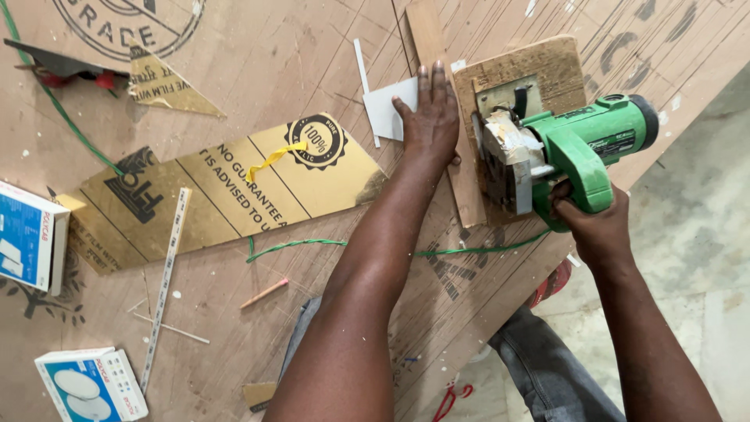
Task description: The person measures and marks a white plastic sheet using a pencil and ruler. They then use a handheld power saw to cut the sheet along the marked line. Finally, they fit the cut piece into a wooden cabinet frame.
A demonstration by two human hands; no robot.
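Plywood forms the work surface: a large brown sheet (258, 70) fills most of the view, and its right edge runs diagonally from upper right down to lower centre. Beyond that edge lies bare grey floor (703, 234), the only open room beside the person's legs.

Next in size, a gold mirror-finish panel (226, 191) with black print lies flat on the sheet, left of the person's forearm. A green cord (297, 244) crosses the plywood below the panel and passes under the left forearm toward the saw.

The green circular saw (578, 152) sits on a wooden base plate (539, 66) near the diagonal edge. The right hand (594, 227) is closed around the saw's handle from below. A narrow wooden strip (449, 125) lies along the left side of the base plate, touching it.

The left hand (431, 109) is open and flat, fingers together, pressing down beside the strip and over the corner of a small white piece (384, 109).

Two blue-and-white cartons (31, 234) (90, 384) rest at the left margin, well apart from the saw. A gold triangular offcut (168, 87) lies at upper left. A thin mirrored strip (166, 281) and a pink pencil (264, 293) lie between the panel and the near edge.
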